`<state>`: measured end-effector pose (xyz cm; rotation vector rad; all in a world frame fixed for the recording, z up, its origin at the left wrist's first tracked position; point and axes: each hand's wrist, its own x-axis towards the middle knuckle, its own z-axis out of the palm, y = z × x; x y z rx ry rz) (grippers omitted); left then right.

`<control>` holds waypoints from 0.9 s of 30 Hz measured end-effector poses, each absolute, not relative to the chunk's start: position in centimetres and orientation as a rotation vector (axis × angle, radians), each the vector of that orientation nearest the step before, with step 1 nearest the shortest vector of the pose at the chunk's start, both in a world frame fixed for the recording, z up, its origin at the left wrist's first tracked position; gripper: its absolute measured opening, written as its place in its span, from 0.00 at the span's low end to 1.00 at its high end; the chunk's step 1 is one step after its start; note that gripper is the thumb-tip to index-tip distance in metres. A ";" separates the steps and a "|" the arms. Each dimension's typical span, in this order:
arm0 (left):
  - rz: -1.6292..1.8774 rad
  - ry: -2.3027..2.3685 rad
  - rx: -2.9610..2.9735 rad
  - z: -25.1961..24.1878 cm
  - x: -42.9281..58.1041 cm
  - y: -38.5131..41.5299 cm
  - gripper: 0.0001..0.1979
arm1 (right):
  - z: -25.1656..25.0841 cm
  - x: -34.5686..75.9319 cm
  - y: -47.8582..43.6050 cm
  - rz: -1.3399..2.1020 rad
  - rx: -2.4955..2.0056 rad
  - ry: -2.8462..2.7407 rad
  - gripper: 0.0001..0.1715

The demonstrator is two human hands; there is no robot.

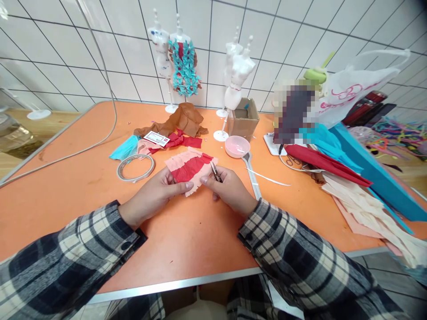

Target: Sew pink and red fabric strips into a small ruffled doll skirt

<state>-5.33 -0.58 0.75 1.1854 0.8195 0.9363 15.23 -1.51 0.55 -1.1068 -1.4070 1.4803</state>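
Note:
Between my hands is a piece of pink and red crepe paper point(188, 169), its lower edge fringed. My left hand point(163, 184) pinches the paper's left side, thumb on top. In my right hand point(231, 189) is a small tool with two thin silver tips and a dark body, which looks like tweezers point(216, 173); its tips lie by the paper's right edge. The right thumb touches the paper too. Just beyond the right hand stands a pink bowl point(237, 147). A tape roll point(120, 168) lies to the left of the paper.
Brown crepe paper point(187, 121) and a white card point(156, 139) lie behind. Mannequin stands point(238, 73), one wearing blue ruffles point(185, 66), line the wall beside a cardboard box point(245, 124). Rightward are a grey wrench-shaped strip point(252, 178), scissors point(295, 161) and red paper point(328, 164). A cable point(111, 84) crosses left.

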 end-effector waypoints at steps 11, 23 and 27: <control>0.949 0.777 1.205 0.8 -4.9 -0.8 0.30 | 0.3 14.8 -1.6 1.315 -1.123 -1.495 0.17; 1.034 0.787 1.122 1.1 -4.4 -0.9 0.26 | 0.1 14.1 -2.1 1.285 -1.121 -1.493 0.16; 1.010 0.765 1.105 1.3 -4.7 -0.8 0.28 | 0.3 14.3 -2.0 1.292 -1.134 -1.437 0.17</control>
